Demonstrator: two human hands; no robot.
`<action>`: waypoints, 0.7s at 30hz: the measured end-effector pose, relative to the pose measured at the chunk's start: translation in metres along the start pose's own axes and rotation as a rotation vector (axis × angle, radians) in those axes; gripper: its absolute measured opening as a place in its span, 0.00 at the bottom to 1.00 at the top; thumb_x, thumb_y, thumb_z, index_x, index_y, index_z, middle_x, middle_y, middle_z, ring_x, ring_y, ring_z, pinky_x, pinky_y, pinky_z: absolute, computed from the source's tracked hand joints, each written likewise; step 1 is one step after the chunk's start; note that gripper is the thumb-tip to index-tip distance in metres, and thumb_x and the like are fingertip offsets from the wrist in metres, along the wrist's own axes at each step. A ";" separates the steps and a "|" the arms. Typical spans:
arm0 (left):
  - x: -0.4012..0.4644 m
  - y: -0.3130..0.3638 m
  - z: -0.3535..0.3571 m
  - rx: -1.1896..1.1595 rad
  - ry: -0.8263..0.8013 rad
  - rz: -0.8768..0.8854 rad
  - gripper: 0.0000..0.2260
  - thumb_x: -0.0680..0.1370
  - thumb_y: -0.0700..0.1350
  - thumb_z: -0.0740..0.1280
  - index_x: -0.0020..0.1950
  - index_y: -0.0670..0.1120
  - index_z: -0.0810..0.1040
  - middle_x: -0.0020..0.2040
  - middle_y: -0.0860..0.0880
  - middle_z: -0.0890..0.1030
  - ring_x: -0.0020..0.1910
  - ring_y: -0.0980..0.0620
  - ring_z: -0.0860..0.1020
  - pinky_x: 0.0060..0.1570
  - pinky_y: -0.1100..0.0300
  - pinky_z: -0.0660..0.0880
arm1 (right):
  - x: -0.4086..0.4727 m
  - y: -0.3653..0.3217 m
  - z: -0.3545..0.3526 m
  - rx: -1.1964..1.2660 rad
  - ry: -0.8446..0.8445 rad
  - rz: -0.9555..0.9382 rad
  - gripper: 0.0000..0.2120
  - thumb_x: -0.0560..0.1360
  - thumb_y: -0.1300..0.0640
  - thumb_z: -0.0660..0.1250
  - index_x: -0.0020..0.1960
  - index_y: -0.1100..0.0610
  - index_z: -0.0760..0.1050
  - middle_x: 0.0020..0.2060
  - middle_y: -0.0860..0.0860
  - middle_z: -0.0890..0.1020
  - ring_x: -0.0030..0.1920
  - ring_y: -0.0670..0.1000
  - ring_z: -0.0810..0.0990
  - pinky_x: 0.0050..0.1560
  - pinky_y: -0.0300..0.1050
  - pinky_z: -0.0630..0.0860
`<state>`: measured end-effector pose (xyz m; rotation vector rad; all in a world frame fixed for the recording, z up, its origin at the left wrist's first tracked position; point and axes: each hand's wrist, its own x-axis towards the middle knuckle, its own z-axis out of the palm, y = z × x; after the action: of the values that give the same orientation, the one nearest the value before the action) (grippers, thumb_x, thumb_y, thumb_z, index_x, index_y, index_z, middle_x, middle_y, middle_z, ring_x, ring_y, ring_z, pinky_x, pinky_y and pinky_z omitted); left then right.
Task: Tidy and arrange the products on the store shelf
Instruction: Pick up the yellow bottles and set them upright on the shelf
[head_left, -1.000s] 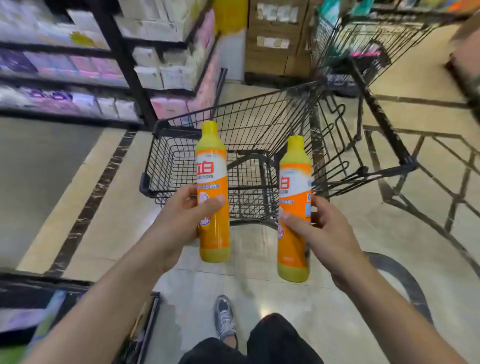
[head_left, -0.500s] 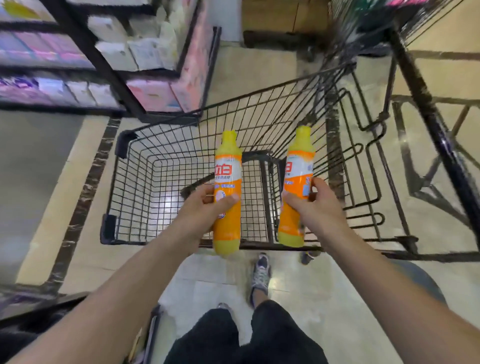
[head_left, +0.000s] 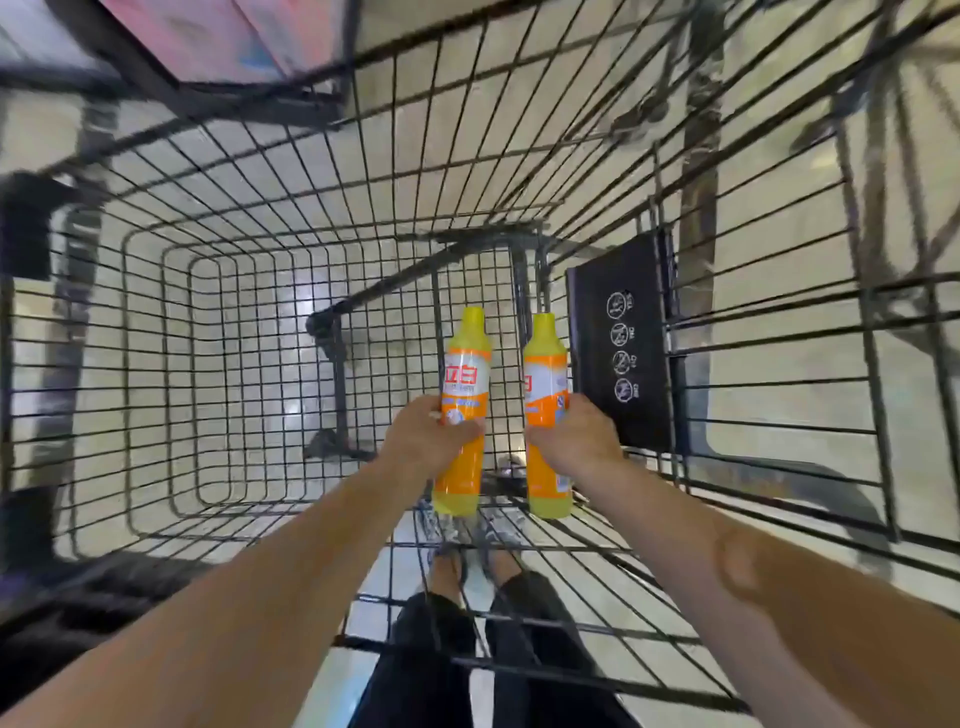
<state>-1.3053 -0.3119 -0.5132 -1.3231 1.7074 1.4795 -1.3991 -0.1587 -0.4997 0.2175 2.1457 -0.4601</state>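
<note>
Bottles: two orange ones with yellow caps and bases, both upright and side by side inside the wire cart (head_left: 218, 322), low near its near wall. Left bottle (head_left: 464, 410) is gripped by the left hand (head_left: 426, 441), fingers curled round the mid-body just below the white label. Right bottle (head_left: 545, 415) is gripped by the right hand (head_left: 576, 441) at the same height. Bottles sit near each other, not touching.

Handling, my read: rigid plastic, likely full so moderately heavy, and the glossy label wrap could be slippery. Mid-body wrap is the right hold; the tapered neck gives less purchase. Not fragile, but the caps could snag on the wire grid.

Black sign panel (head_left: 621, 343) hangs on the cart wall just right of the bottles. Floor tiles show through the mesh.
</note>
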 end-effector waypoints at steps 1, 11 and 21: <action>0.012 -0.006 0.006 0.019 0.021 -0.021 0.14 0.75 0.53 0.78 0.55 0.53 0.77 0.54 0.48 0.83 0.49 0.48 0.82 0.55 0.53 0.79 | 0.008 0.001 0.009 -0.027 0.026 0.010 0.17 0.75 0.51 0.72 0.61 0.56 0.76 0.57 0.56 0.83 0.57 0.60 0.82 0.50 0.47 0.75; 0.074 -0.033 0.054 0.183 0.146 -0.069 0.16 0.73 0.60 0.77 0.51 0.52 0.79 0.50 0.50 0.84 0.52 0.45 0.83 0.56 0.49 0.80 | 0.047 -0.002 0.073 -0.242 0.181 0.097 0.19 0.84 0.51 0.62 0.72 0.58 0.66 0.66 0.57 0.78 0.66 0.58 0.78 0.60 0.50 0.76; 0.089 -0.039 0.069 0.203 0.163 -0.051 0.15 0.73 0.54 0.78 0.56 0.52 0.81 0.47 0.52 0.83 0.48 0.49 0.82 0.45 0.59 0.71 | 0.066 0.010 0.090 -0.007 0.224 0.149 0.16 0.82 0.58 0.64 0.66 0.56 0.64 0.61 0.58 0.79 0.60 0.60 0.79 0.49 0.48 0.69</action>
<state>-1.3193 -0.2738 -0.6255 -1.3970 1.8561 1.1622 -1.3662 -0.1866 -0.6030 0.4398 2.3283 -0.3559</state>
